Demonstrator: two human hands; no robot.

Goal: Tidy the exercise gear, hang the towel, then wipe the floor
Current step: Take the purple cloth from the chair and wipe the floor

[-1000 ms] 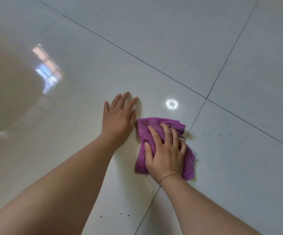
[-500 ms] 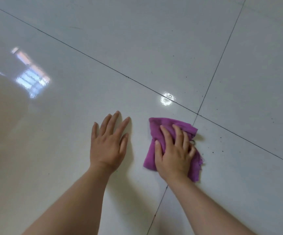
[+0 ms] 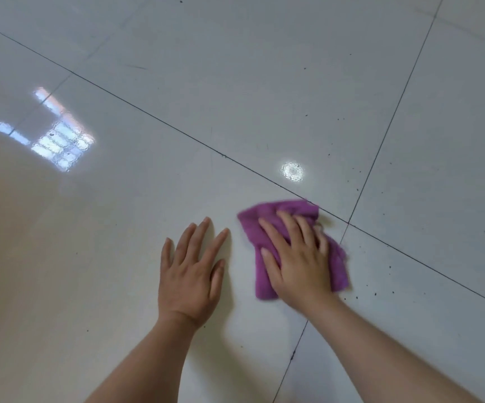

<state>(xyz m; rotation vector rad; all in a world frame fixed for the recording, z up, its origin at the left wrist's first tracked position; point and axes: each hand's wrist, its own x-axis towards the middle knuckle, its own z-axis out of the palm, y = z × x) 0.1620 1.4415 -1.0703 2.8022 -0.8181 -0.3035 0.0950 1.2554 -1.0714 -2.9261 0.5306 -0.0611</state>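
A crumpled purple cloth (image 3: 267, 219) lies on the glossy white tiled floor (image 3: 235, 82), close to where two dark grout lines cross. My right hand (image 3: 296, 257) presses flat on the cloth with fingers spread and straight, covering its middle. Just left of the cloth, my left hand (image 3: 190, 274) rests palm down on the bare tile, fingers straight and slightly apart. The two hands do not touch.
Small dark specks (image 3: 375, 293) dot the tiles to the right of the cloth and further back. A window reflection (image 3: 58, 141) and a round lamp reflection (image 3: 292, 171) shine on the floor. Only floor tiles fill the view.
My right hand has slid the cloth to the right, away from my left hand and towards the grout crossing. The view has shifted a little.
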